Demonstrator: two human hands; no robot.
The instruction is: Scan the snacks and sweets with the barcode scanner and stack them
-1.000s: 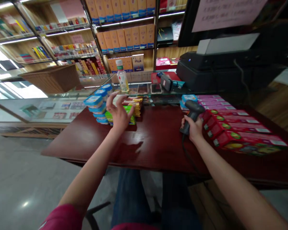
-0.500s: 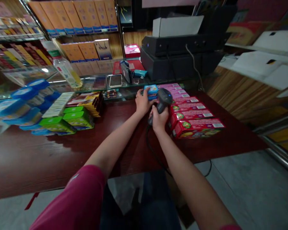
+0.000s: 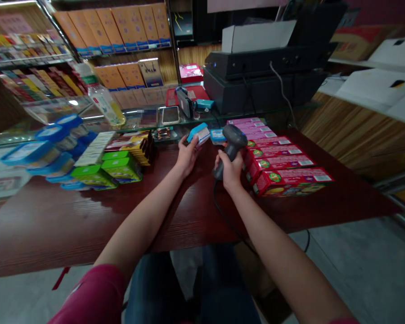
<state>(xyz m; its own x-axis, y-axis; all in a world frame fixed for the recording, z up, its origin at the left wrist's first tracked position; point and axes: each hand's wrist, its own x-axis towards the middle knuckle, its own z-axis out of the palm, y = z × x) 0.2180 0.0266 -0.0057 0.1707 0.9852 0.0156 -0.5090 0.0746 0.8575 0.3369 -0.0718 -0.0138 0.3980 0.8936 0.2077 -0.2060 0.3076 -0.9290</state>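
My left hand [image 3: 186, 156] is closed on a small blue-lidded plastic tub [image 3: 199, 134], which is tilted and lifted above the counter. A second blue tub [image 3: 218, 136] rests on the counter between my hands, partly behind the scanner. In my right hand [image 3: 231, 168] is a dark grey handheld barcode scanner [image 3: 234, 143], fingers wrapped round its handle, its head up. Its black cable [image 3: 219, 209] runs down over the counter edge. Just right of the scanner, a row of red boxes [image 3: 290, 175] and pink boxes [image 3: 253, 128] lies on the counter.
On the left of the dark red counter [image 3: 70, 229] stand stacked blue tubs [image 3: 30, 153], green packs [image 3: 121, 166] and brown-yellow packets [image 3: 135, 146]. Behind are a bottle [image 3: 104, 101], a phone [image 3: 170, 115] on a glass shelf, and a black machine [image 3: 263, 85].
My left hand has moved left, lifting one blue tub away and tilting it; another tub stays behind. The scanner remains in my right hand. The view has shifted slightly.
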